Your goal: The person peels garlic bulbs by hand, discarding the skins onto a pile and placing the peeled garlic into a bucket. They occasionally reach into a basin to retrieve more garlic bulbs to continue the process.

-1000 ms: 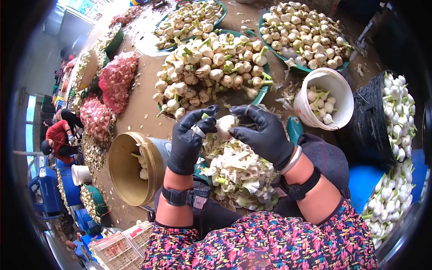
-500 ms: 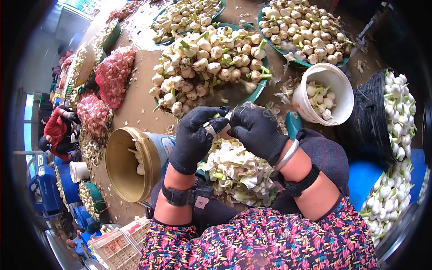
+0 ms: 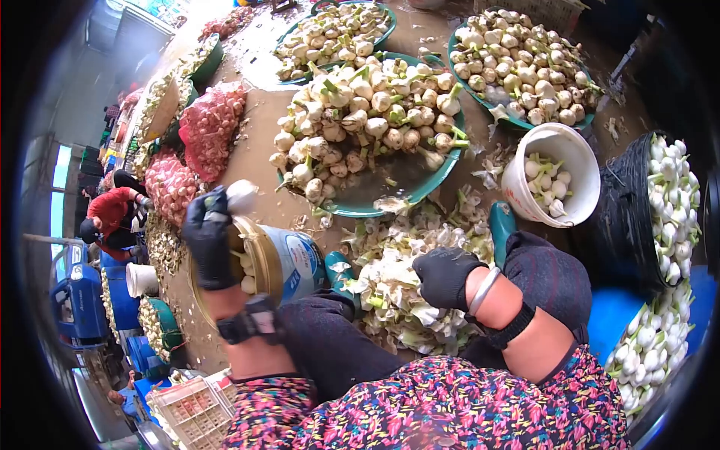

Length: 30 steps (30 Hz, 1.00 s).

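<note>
My left hand (image 3: 208, 241), in a black glove, is over the tan bucket (image 3: 259, 255) on the left, its fingers closed at a peeled white garlic bulb (image 3: 241, 196), slightly blurred. Pale bulbs lie inside that bucket, partly hidden by my arm. My right hand (image 3: 445, 277), also gloved in black, is curled closed above a heap of garlic peelings (image 3: 405, 300) between my legs. Whatever is in its fingers, if anything, is hidden. Ahead stands a green basin (image 3: 427, 180) of unpeeled garlic bulbs (image 3: 367, 112) with stem stubs.
More green basins of garlic (image 3: 517, 67) stand farther off. A white bucket (image 3: 551, 172) with some bulbs and a black tub (image 3: 622, 210) of peeled garlic are on my right. Pink net sacks (image 3: 214, 127) lie left, near a person in red (image 3: 112, 214).
My hands were together over the peelings and have parted. The left carried the garlic bulb left over the tan bucket; the right dropped lower, toward the heap. The view shifted slightly.
</note>
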Tool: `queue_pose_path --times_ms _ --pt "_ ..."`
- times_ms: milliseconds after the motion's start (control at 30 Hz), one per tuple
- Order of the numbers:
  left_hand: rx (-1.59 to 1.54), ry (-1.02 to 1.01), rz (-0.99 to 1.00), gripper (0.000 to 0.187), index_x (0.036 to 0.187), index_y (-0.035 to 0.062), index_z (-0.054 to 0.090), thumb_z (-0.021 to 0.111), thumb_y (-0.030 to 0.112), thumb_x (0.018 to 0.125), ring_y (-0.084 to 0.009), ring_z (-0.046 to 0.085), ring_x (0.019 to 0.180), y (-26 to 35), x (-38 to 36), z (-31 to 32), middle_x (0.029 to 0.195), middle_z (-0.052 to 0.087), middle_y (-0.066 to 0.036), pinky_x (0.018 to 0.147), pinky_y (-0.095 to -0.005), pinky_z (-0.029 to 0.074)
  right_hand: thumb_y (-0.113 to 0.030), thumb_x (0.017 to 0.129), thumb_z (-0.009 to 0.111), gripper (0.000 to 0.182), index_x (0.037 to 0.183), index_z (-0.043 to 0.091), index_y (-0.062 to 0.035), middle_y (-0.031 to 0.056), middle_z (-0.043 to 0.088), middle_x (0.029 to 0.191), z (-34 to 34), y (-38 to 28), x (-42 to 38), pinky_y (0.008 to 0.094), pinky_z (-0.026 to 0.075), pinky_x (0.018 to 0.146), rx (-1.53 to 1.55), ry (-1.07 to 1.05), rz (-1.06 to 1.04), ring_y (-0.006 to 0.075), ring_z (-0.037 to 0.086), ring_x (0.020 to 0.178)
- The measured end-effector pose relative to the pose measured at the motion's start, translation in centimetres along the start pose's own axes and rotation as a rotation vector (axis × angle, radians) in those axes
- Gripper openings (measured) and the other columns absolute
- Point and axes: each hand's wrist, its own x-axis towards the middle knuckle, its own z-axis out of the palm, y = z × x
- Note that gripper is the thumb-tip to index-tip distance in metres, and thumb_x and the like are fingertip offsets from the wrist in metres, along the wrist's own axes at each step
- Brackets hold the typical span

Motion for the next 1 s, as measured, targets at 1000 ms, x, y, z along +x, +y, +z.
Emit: queue_pose_path --times_ms 1000 --pt "-0.047 -1.260 -0.651 0.022 0.098 0.0010 0.066 0.062 0.008 0.077 -0.0105 0.056 0.062 -8.0 -3.9 23.2 0.077 0.064 -0.006 0.055 -0.0262 0.048 -0.023 0.079 0.055 0.022 0.090 0.059 -0.0049 0.0186 0.062 0.086 -1.4 1.0 0.7 0.0440 0.048 0.076 0.143 0.326 -0.061 0.0333 0.060 0.085"
